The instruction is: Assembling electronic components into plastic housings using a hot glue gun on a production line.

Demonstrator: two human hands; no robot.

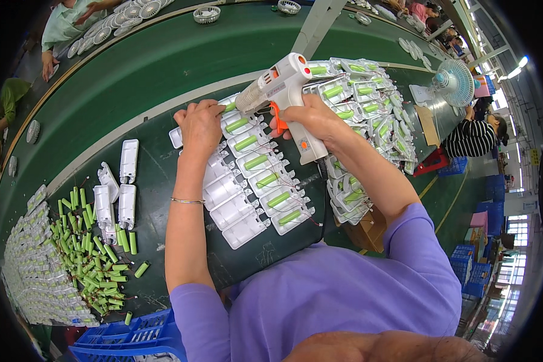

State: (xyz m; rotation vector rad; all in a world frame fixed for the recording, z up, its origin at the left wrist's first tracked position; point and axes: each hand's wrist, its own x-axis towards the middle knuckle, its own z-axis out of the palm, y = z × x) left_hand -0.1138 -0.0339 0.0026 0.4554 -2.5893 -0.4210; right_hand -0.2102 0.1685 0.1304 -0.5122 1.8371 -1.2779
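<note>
Right hand (314, 120) gripped the glue gun (288, 90); left hand (200, 130) sat at the row's far end, grip unclear. Desk (148, 223): one row of white housings (257, 188) held green cells (267, 180). Filled pile (380, 114) at right looked done; empty housings (229, 208) alongside and loose cells (102, 265) at left looked outstanding.

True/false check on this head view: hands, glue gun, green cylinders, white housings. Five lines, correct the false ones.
1. The right hand holds the white glue gun. True.
2. The gun's trigger is blue. False: the trigger is orange.
3. Loose green cylinders lie heaped on the person's left. True.
4. Every white housing in front of the person holds a green cylinder. False: several in the left-hand row of housings show none.
5. The left hand rests on the loose heap. False: the left hand is at the far end of the rows, near the gun's nozzle.
</note>
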